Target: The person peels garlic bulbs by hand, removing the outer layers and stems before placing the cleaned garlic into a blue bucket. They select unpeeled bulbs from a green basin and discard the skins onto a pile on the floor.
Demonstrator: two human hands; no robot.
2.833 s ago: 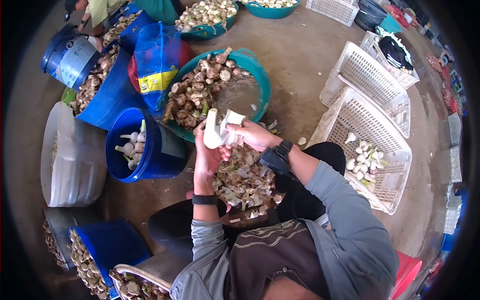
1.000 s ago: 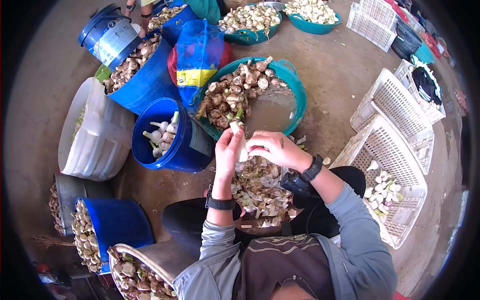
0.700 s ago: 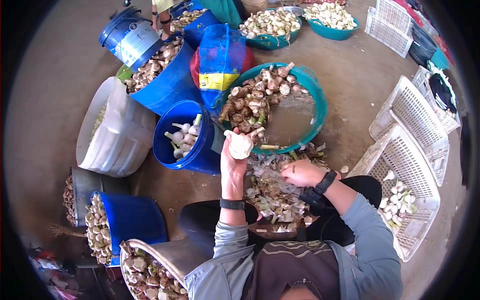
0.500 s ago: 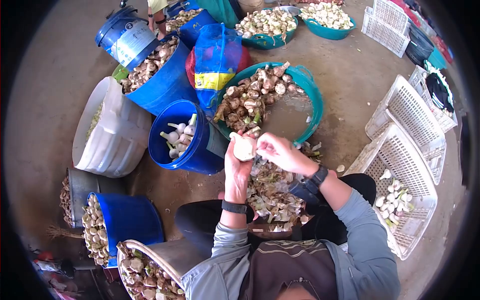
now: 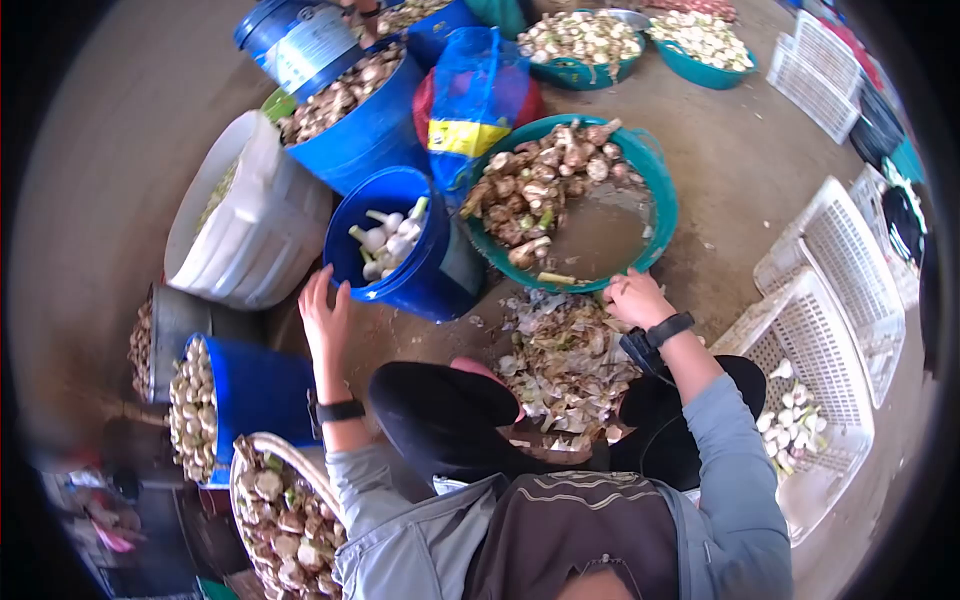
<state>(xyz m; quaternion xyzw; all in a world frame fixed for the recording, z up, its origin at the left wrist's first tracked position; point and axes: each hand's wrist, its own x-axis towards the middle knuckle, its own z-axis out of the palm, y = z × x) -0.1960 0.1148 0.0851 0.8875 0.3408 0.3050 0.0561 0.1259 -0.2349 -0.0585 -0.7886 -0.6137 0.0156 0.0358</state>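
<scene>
My left hand (image 5: 326,318) has its fingers apart and holds nothing. It is just below the near-left rim of a blue bucket (image 5: 455,268), which holds several peeled white garlic bulbs (image 5: 385,240) with trimmed stems. My right hand (image 5: 638,298) is at the near rim of a green basin (image 5: 660,210), with the fingers curled in; whatever they hold, if anything, is hidden. Unpeeled, soil-stained garlic bulbs (image 5: 545,175) are heaped along the basin's far and left side. Between my legs lies a pile of garlic skins (image 5: 565,355).
White plastic crates (image 5: 855,400) stand at the right, one with peeled garlic in it. At the left are a white tub (image 5: 255,235), a tipped blue bucket of garlic (image 5: 260,400) and a basket of stem pieces (image 5: 335,490). Behind are basins of garlic (image 5: 705,76) and part of another person's arm.
My left hand has let go of the white garlic bulb and moved left to the blue bucket. My right hand has moved right, to the basin's rim. The view has shifted.
</scene>
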